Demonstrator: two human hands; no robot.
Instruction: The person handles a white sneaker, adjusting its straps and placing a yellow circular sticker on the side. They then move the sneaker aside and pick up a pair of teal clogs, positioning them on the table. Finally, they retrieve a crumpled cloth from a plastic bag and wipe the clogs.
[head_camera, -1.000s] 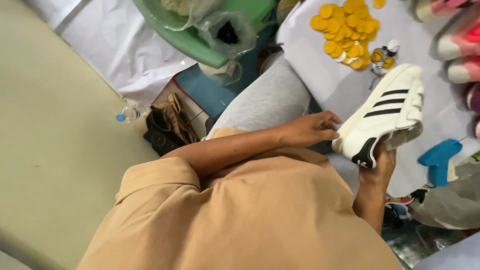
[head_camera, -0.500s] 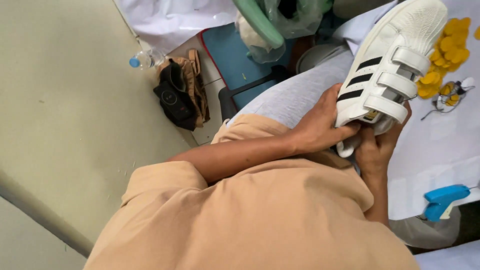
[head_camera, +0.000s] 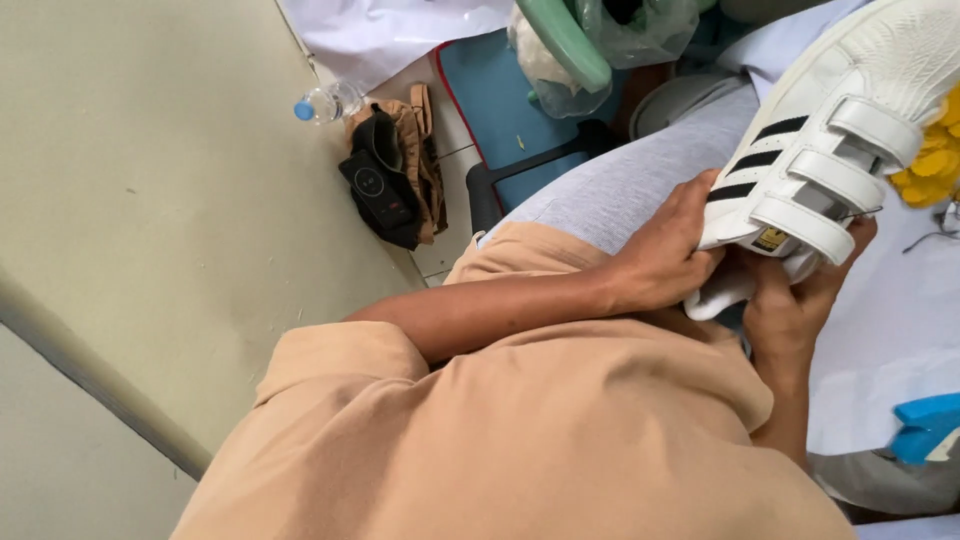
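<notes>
A white sneaker (head_camera: 830, 150) with black side stripes and three strap closures is held over my lap, toe pointing up and to the right. My left hand (head_camera: 665, 260) reaches across my body and grips the sneaker's heel end on its striped side. My right hand (head_camera: 795, 300) cups the same end from below, fingers curled round the back of the shoe. My tan shirt fills the lower part of the view and my grey trouser leg (head_camera: 620, 185) runs under the shoe.
A beige wall (head_camera: 150, 200) stands at left. On the floor lie a water bottle (head_camera: 325, 100), a black and brown bag (head_camera: 395, 175) and a blue mat (head_camera: 505, 105). A green basin (head_camera: 565, 40), yellow discs (head_camera: 935, 165), a white sheet (head_camera: 890, 330) and a blue object (head_camera: 925, 425) are nearby.
The sneaker has been turned from side-on to straps facing up and lifted higher over my lap. Both hands have stayed on it, and my view has swung towards the wall.
</notes>
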